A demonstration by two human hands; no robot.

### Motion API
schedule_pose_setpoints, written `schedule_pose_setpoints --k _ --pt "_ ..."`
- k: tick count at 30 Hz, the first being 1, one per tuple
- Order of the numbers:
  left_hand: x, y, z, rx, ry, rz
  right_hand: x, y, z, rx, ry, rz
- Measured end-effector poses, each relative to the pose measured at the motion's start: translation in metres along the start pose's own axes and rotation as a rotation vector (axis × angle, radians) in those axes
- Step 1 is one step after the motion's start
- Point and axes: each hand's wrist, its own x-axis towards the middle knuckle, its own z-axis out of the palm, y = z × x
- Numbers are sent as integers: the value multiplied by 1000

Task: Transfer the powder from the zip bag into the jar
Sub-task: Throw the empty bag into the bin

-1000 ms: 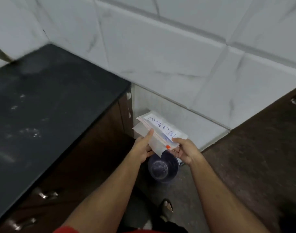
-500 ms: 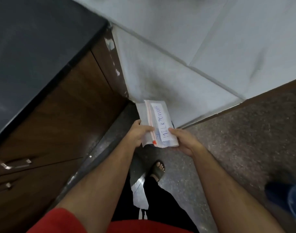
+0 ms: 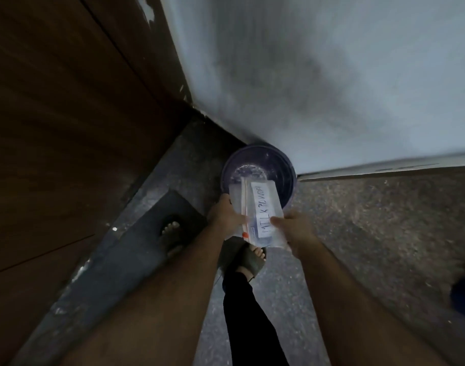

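- Holding the flat, clear plastic zip bag (image 3: 257,211) with its white "MILK POWDER" label between both hands, the person keeps it directly above the round dark-blue plastic bin (image 3: 284,167) on the floor.
- The left hand (image 3: 224,215) is closed on the bag's left edge beside the orange zip strip; the right hand (image 3: 292,228) is closed on the lower right corner, thumb over the label.
- Gripping two opposite edges keeps the limp film spread flat and under control; my reading is that it looks emptied, and is being lined up to drop as waste.
- The bin sits in the corner where the pale tiled wall (image 3: 331,75) meets the brown wooden cabinet front (image 3: 54,114), out of the walkway.
- No jar is in view, so whether the powder reached it cannot be confirmed from here.
- A sandalled foot (image 3: 252,260) stands just short of the bin, close enough to reach over it.
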Motion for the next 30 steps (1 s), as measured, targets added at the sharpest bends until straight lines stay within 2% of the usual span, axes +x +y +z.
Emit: schedule_pose_setpoints --k 8,11,17,24,30 --pt "116 -16 40 190 -16 91 123 3 23 -147 34 -22" --pt "158 -19 49 254 1 118 173 1 33 -197 101 -76" --pt "192 -20 65 306 -7 168 219 1 42 -421 157 -164" --pt "150 -16 65 345 -47 245 171 9 32 -704 167 -297" --pt "54 7 11 445 -18 378 74 -18 12 -857 121 -426"
